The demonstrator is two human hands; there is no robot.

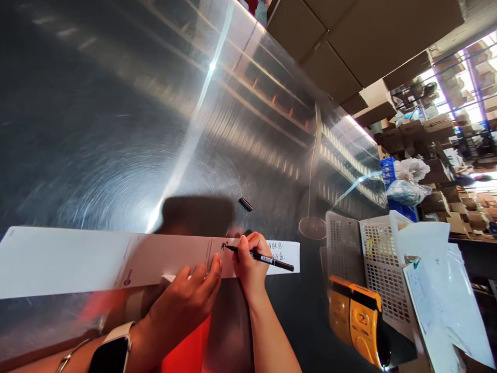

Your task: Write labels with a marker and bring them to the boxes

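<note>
Here's the metal tabletop [97, 155], swirled with scratches, a white streak of reflected light [200, 98] slashing across! Brown cartons [334, 57] loom over its far edge; beyond the far right corner, more boxes [409, 132] pile up near bright white glare [464, 77]!

The head camera looks forward and down from the person's side of the surface [77, 129], close above the left hand [186, 298] and right hand [252, 261], both low in frame. The tilted view reaches cardboard boxes [384, 36] beyond, at upper right.
</note>
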